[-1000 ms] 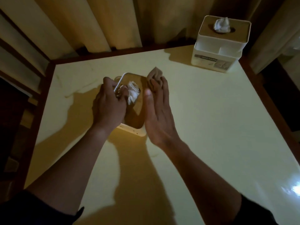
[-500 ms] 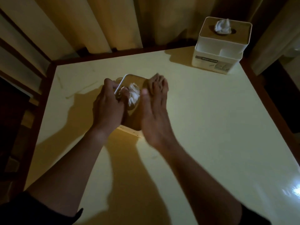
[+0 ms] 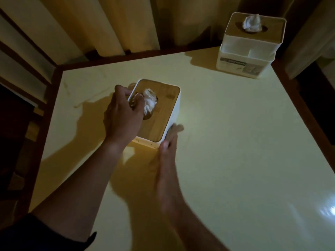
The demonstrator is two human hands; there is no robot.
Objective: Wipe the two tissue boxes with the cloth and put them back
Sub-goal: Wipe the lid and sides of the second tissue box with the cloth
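A white tissue box with a wooden lid (image 3: 161,109) stands in the middle of the pale table (image 3: 235,142), a tissue (image 3: 150,101) sticking out of its slot. My left hand (image 3: 121,115) grips the box's left edge, fingers curled over the rim. My right hand (image 3: 167,160), blurred, lies flat with straight fingers against the box's right side by the near corner. A bit of brownish cloth (image 3: 179,128) shows past the fingertips. The second tissue box (image 3: 250,49), white with a wooden top, stands at the far right corner.
Curtains (image 3: 108,24) hang close behind the table's dark wooden rim (image 3: 145,55). The table's dark edge runs down the right side. A bright glare spot lies on the tabletop at the near right.
My right hand with the cloth has slid from the far part of the box's lid toward me, down onto its right side near the front corner. My left hand kept its grip.
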